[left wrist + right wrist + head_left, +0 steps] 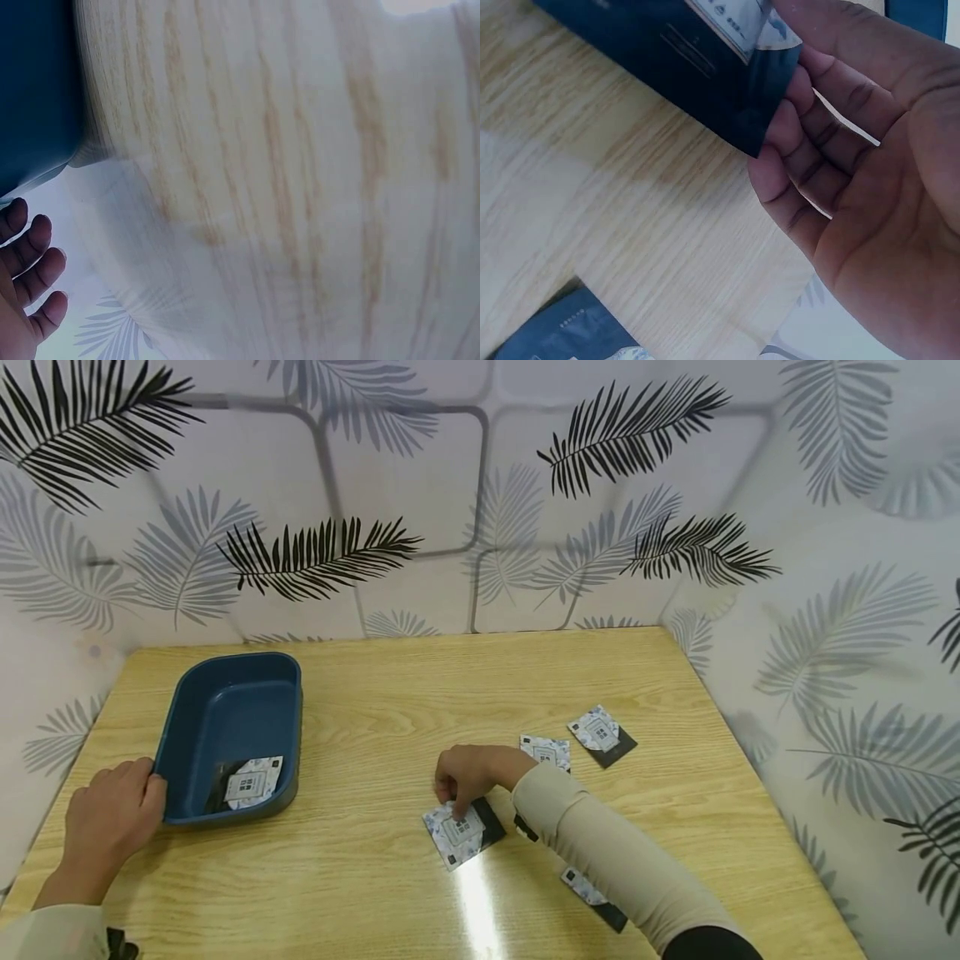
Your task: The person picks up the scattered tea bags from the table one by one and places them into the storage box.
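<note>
Right wrist: packet [690, 60] juts from pinching fingers [821, 135].

Dark-blue rounded-rectangular plastic tray [251, 710]: smooth, soft sheen. Flat rectangular dark-and-white printed sachets [459, 843]: smooth foil-like film, slight gloss. Pale-yellow rectangular wood-grain tabletop [375, 877]: smooth, glossy, catching bright glare. Long beige cloth sleeve [615, 852]: matt, lightly creased.
</note>
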Demonstrator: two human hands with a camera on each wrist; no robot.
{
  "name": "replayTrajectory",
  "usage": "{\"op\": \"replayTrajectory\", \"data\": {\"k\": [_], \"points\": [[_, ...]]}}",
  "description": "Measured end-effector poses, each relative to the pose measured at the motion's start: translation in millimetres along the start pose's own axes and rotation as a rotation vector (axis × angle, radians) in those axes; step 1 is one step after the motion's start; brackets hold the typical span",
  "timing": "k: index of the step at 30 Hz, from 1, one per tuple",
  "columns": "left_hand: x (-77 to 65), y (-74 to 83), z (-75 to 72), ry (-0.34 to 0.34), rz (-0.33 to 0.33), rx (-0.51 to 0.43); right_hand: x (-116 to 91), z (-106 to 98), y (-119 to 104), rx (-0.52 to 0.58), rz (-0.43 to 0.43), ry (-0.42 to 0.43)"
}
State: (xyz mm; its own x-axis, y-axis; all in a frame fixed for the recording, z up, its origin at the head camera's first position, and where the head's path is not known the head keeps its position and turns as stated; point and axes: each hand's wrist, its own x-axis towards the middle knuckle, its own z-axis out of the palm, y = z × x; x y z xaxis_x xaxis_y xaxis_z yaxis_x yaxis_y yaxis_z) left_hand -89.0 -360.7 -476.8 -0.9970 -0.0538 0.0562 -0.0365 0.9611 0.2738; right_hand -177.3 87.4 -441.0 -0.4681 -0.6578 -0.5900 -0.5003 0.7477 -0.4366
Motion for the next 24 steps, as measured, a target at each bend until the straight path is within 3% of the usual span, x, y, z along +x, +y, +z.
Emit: {"op": "replayTrajectory", "data": {"k": [5,14,24], "points": [[0.2,-0.7,0.8,0.008,0.004,0.004,-0.1,-1.7,2.8,0.021,-0.009,-0.017],[-0.7,-1.1,2.8,-0.003,-0.018,0.005,0.7,-3.4,5.8,0.158,-0.105,-0.074],[-1.5,-0.1,3.1,0.004,-0.031,-0.003,0.8,-4.6,3.8,0.237,-0.128,-0.114]]}}
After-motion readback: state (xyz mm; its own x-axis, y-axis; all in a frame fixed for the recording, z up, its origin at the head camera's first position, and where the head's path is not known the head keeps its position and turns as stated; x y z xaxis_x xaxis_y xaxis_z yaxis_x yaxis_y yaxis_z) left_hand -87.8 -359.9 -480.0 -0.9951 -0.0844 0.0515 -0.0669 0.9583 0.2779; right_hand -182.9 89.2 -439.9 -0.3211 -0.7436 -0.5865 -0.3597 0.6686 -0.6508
